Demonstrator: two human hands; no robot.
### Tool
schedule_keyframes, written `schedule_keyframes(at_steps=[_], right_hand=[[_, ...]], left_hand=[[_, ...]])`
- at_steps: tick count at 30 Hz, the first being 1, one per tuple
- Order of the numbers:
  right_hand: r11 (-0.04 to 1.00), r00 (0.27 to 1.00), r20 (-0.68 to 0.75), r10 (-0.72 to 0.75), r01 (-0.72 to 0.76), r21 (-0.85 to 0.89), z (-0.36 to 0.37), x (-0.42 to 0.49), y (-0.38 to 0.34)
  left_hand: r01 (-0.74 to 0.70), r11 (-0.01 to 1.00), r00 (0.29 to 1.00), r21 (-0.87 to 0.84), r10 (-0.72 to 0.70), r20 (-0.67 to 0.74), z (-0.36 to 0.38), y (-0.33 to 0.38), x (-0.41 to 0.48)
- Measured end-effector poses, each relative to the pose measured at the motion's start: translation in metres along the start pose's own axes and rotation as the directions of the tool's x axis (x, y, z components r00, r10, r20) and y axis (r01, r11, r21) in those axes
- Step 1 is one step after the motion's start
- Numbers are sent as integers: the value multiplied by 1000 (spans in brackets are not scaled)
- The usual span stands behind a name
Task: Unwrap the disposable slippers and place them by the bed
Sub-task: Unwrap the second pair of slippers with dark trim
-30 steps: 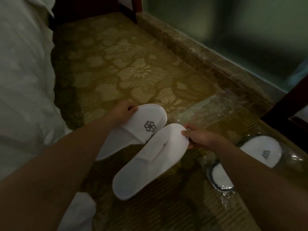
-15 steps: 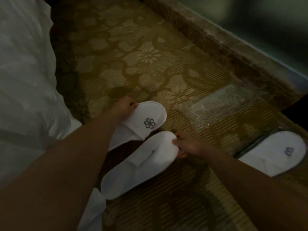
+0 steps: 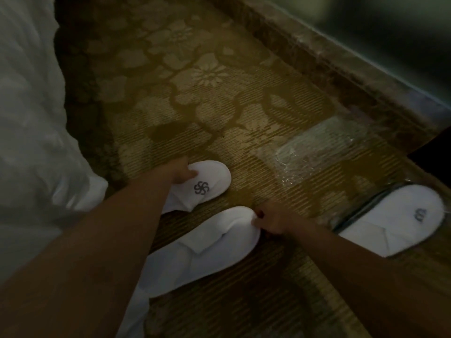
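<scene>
Dim room, patterned gold-brown floral carpet [image 3: 200, 98] beside the white-sheeted bed [image 3: 29, 118] at the left. Two unwrapped white fabric disposable slippers sit on the carpet close to the bed: the white slipper with a grey swirl logo on its toe [image 3: 207, 184] lies nearer the bed, the plain-looking white slipper with a folded strap [image 3: 207, 250] lies just beside it, angled, toes not touching. Left hand [image 3: 181, 170] grips the logo slipper's toe edge, thumb on top, fingers pinched onto the fabric. Right hand [image 3: 271, 219] pinches the toe tip of the strap slipper, fingertips closed on its rim. To the right, an empty clear crinkled plastic wrapper [image 3: 324, 147] lies flat on the carpet, nothing inside it. Further right, a second clear plastic bag [image 3: 353, 215] holds another white slipper with a grey logo [image 3: 395, 220], sealed or not, cannot tell. A brown marble-like floor ledge [image 3: 329, 62] runs diagonally along the top right.
</scene>
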State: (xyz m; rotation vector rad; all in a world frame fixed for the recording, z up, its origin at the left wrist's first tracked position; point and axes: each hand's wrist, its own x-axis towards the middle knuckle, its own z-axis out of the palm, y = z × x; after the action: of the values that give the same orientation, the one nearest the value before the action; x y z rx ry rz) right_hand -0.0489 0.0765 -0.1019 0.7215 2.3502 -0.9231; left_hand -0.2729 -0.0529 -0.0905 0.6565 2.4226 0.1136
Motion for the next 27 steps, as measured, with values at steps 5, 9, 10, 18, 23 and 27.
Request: schedule_keyframes(at_steps=[5,9,10,18,23,27], right_hand=[[1000,1000,-7,-6,6,-17,4,5,-8],[999,999,-33,-37,36,-20,11,10,-16],[999,999,-35,-37,36,-28,13,10,-19],[999,994,-101,-29,27,-21,13,8,-23],[998,993,-103,-62,65,24,-11,-4,-14],[995,985,-169,-29,45,88,-36,-12,9]], left_hand=[[-6,997,998,73,1,69,4,-5,1],[9,999,997,45,-13,82,5,-12,2],[12,999,997,42,-15,80,5,-13,2],[-20,999,1000,46,20,10,-1,-9,-2],[-126,990,992,61,126,-4,-4,19,-16],[-258,964,966,58,257,14,-4,53,-30]])
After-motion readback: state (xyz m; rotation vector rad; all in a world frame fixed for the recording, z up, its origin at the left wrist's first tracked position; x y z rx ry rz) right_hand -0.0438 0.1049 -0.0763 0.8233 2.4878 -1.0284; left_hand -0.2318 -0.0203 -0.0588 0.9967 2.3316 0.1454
